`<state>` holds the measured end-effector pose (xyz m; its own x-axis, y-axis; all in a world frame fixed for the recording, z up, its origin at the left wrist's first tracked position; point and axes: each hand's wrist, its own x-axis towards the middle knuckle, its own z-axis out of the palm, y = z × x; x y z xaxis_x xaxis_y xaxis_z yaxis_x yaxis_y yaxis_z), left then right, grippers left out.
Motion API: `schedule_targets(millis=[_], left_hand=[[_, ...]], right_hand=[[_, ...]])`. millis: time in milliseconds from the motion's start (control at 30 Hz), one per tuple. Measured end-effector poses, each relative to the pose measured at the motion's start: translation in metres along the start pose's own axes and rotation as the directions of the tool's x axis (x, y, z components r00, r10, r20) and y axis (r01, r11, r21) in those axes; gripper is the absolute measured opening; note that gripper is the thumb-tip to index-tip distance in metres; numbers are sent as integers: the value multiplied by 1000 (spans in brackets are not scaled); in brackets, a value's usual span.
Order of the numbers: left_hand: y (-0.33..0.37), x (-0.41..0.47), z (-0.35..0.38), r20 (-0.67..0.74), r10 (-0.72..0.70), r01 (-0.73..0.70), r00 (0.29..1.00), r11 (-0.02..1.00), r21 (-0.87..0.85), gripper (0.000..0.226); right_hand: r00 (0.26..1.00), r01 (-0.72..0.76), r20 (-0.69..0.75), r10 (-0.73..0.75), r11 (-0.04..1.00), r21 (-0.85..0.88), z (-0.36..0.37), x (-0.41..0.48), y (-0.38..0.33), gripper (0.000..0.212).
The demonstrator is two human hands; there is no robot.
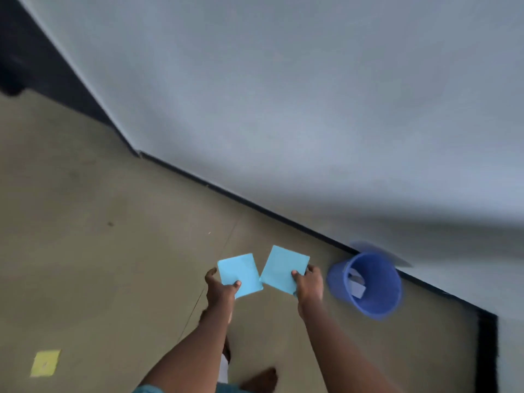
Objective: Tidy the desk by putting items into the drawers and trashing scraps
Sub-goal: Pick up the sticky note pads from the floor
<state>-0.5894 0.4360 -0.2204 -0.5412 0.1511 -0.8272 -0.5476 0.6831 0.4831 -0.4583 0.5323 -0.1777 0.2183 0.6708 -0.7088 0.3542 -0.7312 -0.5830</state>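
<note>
My left hand pinches one light blue paper piece by its lower corner. My right hand pinches a second light blue paper piece the same way. Both pieces are held flat over the floor, side by side and slightly apart. A blue plastic bin stands on the floor just right of my right hand, against the wall. Pale paper scraps lie inside it.
A yellow paper square lies on the tan floor at the lower left. A grey wall with a dark skirting strip runs diagonally behind the bin. My foot shows at the bottom. The desk and drawers are out of view.
</note>
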Motion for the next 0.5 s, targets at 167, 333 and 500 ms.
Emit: schedule_targets(millis=[167, 333, 500], left_hand=[[5, -81, 37, 147, 47, -60, 988, 994, 87, 26], [14, -170, 83, 261, 112, -141, 959, 986, 92, 21], [28, -264, 139, 432, 232, -278, 871, 960, 45, 26]], right_hand=[[994, -45, -90, 67, 972, 229, -100, -24, 6, 26], [983, 24, -178, 45, 929, 368, -200, -49, -4, 27], [950, 150, -313, 6, 869, 471, -297, -78, -23, 31]])
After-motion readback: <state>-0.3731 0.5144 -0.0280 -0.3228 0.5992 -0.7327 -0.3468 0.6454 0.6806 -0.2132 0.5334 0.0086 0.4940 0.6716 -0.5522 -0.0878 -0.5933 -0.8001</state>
